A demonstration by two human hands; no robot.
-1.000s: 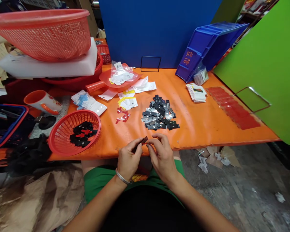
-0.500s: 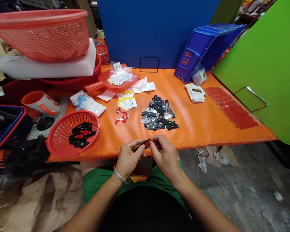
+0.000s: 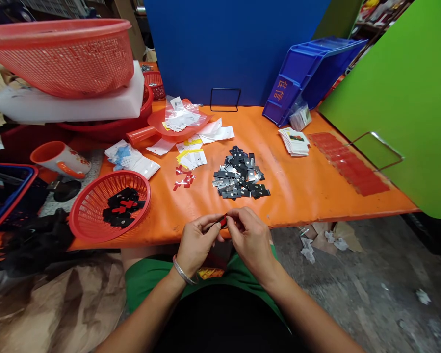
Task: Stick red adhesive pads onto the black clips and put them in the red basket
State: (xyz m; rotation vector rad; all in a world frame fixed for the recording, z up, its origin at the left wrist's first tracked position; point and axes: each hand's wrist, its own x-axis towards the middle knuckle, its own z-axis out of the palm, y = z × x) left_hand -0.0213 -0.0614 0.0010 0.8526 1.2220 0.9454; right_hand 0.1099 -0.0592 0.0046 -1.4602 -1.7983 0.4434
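At the table's front edge, my left hand [image 3: 197,241] pinches a small flat black piece with a red part on it [image 3: 223,221]. The thumb and fingertips of my right hand [image 3: 250,236] close on the red end of that same piece; the fingers hide much of it. Just beyond lies a heap of small black and silver metal plates [image 3: 240,174]. Several little red film pieces [image 3: 184,177] are scattered left of the heap. A red mesh basket [image 3: 81,215] at the left holds black plates, some with red pieces on them [image 3: 124,206].
Printed cards [image 3: 193,158] and a red dustpan [image 3: 142,135] lie behind the red pieces. A mug [image 3: 60,159] stands at the left, below a stacked red basket [image 3: 69,63]. To the right are a blue bin [image 3: 279,105], a card stack [image 3: 294,142] and a green panel [image 3: 400,113].
The view has shifted slightly. Both hands stay together at the table edge, and the held piece has turned a little, showing somewhat more of its red part.
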